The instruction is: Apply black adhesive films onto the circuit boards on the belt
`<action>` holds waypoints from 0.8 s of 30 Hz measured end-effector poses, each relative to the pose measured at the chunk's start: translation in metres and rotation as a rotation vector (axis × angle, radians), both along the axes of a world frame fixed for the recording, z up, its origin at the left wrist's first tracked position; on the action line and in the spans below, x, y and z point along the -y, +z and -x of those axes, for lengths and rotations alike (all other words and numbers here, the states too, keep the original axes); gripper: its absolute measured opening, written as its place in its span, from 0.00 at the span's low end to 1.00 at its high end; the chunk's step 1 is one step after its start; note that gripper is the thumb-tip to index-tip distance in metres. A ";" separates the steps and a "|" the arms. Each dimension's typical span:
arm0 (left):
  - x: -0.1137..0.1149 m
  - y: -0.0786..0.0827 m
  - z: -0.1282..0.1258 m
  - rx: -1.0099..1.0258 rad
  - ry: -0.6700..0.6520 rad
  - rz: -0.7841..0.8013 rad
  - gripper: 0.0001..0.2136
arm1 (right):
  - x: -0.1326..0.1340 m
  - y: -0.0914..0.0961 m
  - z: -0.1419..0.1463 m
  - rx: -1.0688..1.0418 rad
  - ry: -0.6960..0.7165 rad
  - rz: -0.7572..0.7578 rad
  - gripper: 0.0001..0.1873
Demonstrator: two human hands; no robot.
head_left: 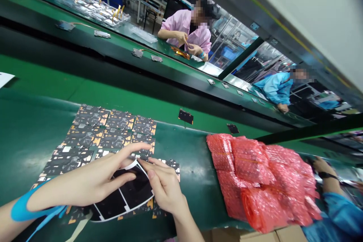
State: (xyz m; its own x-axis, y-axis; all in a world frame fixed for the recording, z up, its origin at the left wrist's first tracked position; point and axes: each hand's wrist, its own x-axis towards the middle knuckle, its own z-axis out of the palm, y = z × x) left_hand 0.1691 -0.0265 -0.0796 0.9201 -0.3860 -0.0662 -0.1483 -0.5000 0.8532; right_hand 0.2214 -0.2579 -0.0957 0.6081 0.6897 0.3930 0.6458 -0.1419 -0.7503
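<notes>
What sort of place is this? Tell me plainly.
Most likely an electronics factory assembly line: a long green conveyor belt, a worker in a pink smock seated along it, black-and-gold circuit-like panels, and red bubble-wrap bags.

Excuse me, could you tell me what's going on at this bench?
A person's left hand and right hand are touching a black sheet with a white edge, which lies over rows of black-and-gold circuit boards on a green bench. A heap of red bubble bags lies to the right. Across the line, a co-worker in pink handles an orange flexible piece, and a co-worker in blue is further along.
</notes>
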 end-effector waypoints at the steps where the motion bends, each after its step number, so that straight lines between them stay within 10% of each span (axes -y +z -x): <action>1: 0.000 0.000 -0.001 -0.014 -0.004 0.000 0.26 | 0.000 0.000 -0.001 0.009 -0.006 0.000 0.23; 24: 0.001 0.001 -0.005 -0.122 0.076 0.039 0.29 | -0.014 -0.016 -0.006 -0.201 -0.146 -0.144 0.18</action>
State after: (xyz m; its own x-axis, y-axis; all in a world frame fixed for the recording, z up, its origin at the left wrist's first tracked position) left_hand 0.1738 -0.0273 -0.0782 0.9329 -0.3194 -0.1660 -0.0048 -0.4723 0.8814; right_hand 0.2276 -0.2443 -0.1114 0.7722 0.5354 0.3421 0.4629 -0.1052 -0.8802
